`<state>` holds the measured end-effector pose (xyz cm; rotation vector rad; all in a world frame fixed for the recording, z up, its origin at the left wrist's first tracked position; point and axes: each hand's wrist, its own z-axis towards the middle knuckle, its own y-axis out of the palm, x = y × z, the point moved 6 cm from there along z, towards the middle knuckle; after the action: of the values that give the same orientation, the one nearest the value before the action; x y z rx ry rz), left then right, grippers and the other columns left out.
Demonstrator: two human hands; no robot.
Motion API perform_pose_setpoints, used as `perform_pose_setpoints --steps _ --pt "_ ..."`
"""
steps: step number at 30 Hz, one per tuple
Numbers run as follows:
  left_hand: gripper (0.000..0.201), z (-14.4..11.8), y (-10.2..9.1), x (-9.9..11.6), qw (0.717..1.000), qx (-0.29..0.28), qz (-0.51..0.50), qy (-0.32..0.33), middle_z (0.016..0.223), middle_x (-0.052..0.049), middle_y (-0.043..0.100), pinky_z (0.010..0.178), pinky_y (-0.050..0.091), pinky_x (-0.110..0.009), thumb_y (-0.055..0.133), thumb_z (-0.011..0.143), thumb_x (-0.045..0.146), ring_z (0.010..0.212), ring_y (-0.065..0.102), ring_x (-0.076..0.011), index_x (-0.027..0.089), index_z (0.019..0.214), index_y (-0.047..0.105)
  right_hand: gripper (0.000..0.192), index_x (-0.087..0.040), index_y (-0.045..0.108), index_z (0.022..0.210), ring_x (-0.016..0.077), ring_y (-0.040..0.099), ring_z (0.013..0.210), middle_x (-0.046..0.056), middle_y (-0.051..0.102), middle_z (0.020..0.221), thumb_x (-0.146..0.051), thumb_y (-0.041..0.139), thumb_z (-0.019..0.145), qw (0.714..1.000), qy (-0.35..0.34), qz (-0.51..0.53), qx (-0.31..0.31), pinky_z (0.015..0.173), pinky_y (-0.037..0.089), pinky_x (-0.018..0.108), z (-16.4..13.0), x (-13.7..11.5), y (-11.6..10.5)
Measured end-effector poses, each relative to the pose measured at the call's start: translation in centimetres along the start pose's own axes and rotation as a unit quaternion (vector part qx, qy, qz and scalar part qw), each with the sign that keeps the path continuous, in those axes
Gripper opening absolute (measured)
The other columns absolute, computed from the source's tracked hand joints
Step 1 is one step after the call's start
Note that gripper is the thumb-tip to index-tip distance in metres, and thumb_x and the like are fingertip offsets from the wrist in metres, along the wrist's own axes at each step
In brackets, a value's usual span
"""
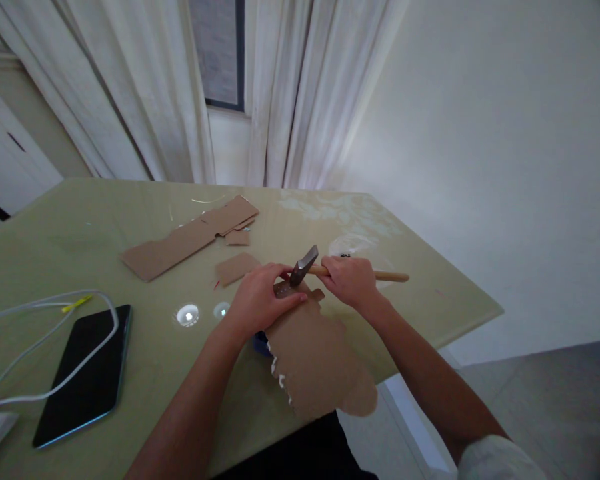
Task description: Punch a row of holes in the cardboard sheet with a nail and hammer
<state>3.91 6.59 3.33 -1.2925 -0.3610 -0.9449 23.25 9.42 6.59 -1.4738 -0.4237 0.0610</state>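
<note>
White curtains and a plain wall fill the upper frame; a pale green bench (410,293) runs across the middle.

A hammer (307,265) is held at frame centre. The right hand (351,280) is closed around the wooden handle close to the head; the free end of the handle projects toward the right. The dark metal head is tilted, its lower end resting on or just above a small grey piece at the top of a torn cardboard sheet (313,357); contact cannot be told for certain. The left hand (258,300) lies flat, fingers pressed on the cardboard beside the head, with nothing enclosed in its grip.

Handling, as judged: the hammer is stiff and head-heavy, so a hold near the head gives control, one further out more swing. The cardboard is light, bendable and easily torn; it overhangs the near bench edge.

Elsewhere: a long cardboard strip (190,239) above centre-left, a dark phone (84,375) with white cable (45,320) at lower left.
</note>
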Motion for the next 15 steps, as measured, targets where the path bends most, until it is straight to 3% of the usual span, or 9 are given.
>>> perform_pose_setpoints --steps 15 --pt "0.039 -0.01 0.18 -0.18 1.000 -0.005 0.000 0.001 0.115 -0.009 0.082 0.097 0.054 -0.047 0.088 0.086 0.049 0.109 0.074 -0.0343 0.022 0.112 0.077 0.040 -0.020 0.078 0.109 0.0263 0.075 0.086 0.011 0.084 0.107 -0.044 0.046 0.110 0.999 -0.034 -0.003 0.006 0.066 0.030 0.034 0.38 -0.37 -0.10"
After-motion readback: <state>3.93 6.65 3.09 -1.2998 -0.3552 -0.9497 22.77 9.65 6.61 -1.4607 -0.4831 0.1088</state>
